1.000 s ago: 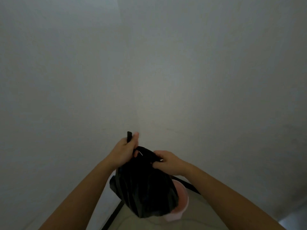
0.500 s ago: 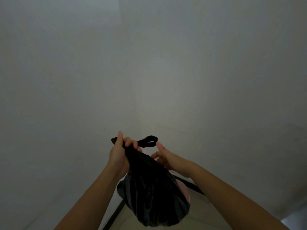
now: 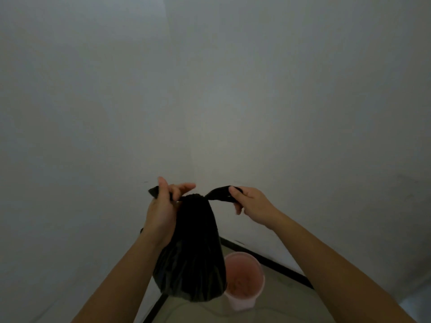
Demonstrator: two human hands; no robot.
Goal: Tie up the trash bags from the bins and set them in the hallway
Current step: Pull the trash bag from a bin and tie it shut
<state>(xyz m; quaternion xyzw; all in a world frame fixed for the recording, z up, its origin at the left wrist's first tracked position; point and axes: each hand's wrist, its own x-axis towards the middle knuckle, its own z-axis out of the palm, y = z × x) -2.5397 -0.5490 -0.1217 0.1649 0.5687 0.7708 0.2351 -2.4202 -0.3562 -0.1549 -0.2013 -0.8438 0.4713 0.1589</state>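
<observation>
A full black trash bag [image 3: 191, 257] hangs in the air in front of me, its neck gathered at the top. My left hand [image 3: 163, 206] pinches one end of the bag's top on the left. My right hand [image 3: 250, 203] grips the other end on the right. The two ends stretch sideways from a knot at the neck, between my hands. A small pink bin [image 3: 245, 280] stands on the floor below and to the right of the bag, with no bag in it.
I face a corner of two plain pale walls [image 3: 210, 101]. A dark baseboard [image 3: 279, 266] runs along the foot of both walls. Beige floor [image 3: 291, 304] shows at the bottom, and a brighter patch at the far lower right.
My hands have moved apart, pulling the two bag ends out sideways. The bag has risen higher and the pink bin now shows beside it.
</observation>
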